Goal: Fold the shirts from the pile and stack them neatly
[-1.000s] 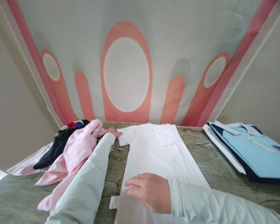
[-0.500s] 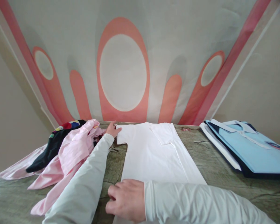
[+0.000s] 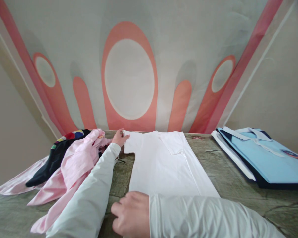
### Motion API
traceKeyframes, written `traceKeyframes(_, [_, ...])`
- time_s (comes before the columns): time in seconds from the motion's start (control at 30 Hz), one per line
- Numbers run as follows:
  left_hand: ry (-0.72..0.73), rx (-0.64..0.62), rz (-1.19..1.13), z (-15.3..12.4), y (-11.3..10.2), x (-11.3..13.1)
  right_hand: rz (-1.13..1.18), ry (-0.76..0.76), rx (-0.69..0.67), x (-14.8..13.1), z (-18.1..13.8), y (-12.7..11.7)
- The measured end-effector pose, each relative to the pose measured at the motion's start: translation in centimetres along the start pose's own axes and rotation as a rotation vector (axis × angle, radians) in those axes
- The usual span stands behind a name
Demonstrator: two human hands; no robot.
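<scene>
A white T-shirt (image 3: 164, 168) lies flat on the wood-grain table, its right side folded inward with that sleeve turned back on top. At the far left corner my left hand (image 3: 119, 138) pinches the edge of the outstretched sleeve between thumb and fingers. Closer to me, my right hand (image 3: 131, 215) is closed at the shirt's left edge near the bottom, with the forearm crossing over the lower part. The fabric inside the right fingers is mostly hidden, and the hem is covered by that arm.
Left of my left arm lies a loose heap of clothes, with a pink garment (image 3: 79, 162) and a black garment (image 3: 49, 162). On the right, folded clothes are stacked under a light blue top (image 3: 275, 162). A patterned wall (image 3: 164, 66) rises behind the wood-grain table (image 3: 208, 158).
Both hands keep almost the same places on the shirt. My right hand has shifted very slightly left and down, and the whole view has moved a little.
</scene>
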State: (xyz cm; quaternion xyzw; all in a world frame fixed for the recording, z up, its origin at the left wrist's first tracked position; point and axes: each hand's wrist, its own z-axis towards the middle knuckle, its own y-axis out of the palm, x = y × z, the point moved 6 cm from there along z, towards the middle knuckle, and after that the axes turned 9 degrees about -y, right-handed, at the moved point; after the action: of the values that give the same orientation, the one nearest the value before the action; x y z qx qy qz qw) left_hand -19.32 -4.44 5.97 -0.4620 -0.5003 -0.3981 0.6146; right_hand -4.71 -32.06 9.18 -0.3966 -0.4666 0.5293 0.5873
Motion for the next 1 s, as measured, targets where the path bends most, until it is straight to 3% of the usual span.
traceKeyframes(0.2, [-0.007,-0.044,-0.194,-0.5,3.0,2.8,-0.028,-0.012,0.027,0.7,-3.2,-3.1])
traceKeyframes(0.43, [-0.077,0.001,-0.165,-0.7,10.5,6.4,-0.069,0.065,0.08,0.2,-7.7,-5.0])
traceKeyframes(0.6, [-0.136,-0.096,0.041,-0.1,17.0,4.9,-0.103,0.118,0.139,-0.4,-9.9,-4.3])
traceKeyframes(0.73, [-0.124,-0.166,0.129,-0.5,20.8,2.2,-0.136,0.156,0.206,-0.5,-11.0,-3.2])
traceKeyframes(0.9, [-0.032,-0.305,0.218,-2.4,23.4,0.8,-0.135,0.107,0.241,-0.6,-11.2,-2.4])
traceKeyframes(1.0, [0.05,-0.376,0.257,-2.8,22.9,1.3,-0.118,0.088,0.232,-0.6,-11.3,-2.2])
